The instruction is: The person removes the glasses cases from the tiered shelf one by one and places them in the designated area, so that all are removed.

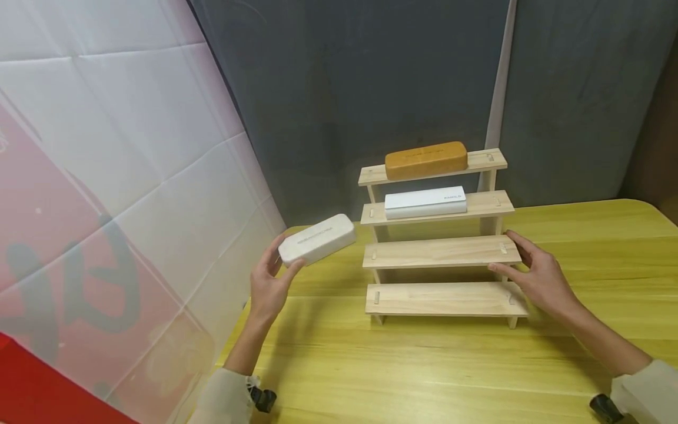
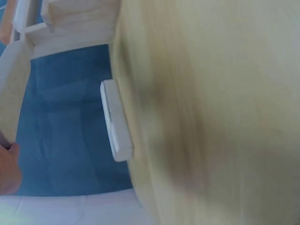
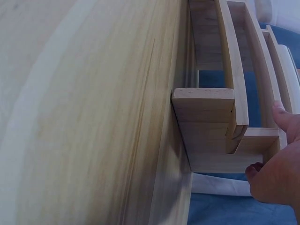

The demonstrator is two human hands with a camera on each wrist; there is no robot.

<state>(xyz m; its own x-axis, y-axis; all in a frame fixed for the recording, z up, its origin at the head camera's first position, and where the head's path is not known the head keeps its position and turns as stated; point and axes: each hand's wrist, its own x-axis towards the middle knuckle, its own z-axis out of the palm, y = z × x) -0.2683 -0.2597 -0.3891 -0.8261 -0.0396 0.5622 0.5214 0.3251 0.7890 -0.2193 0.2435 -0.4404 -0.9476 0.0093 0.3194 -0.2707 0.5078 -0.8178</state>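
On a yellow wooden table (image 1: 424, 371), the right hand (image 1: 541, 279) pinches a pale wooden step rack (image 1: 434, 253) at three o'clock. The left hand (image 1: 269, 288) grips one end of a long white box (image 1: 320, 238) pointing to two o'clock.

Worktop (image 1: 424, 365): yellow wood grain — dark backdrop (image 1: 339, 88) behind; creased white-and-pink sheet (image 1: 132, 129) at left; red object (image 1: 42, 391) lower left.

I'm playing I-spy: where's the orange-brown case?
In the head view, the orange-brown case sits right of centre atop the wooden stand, one tier above the white rectangular case.
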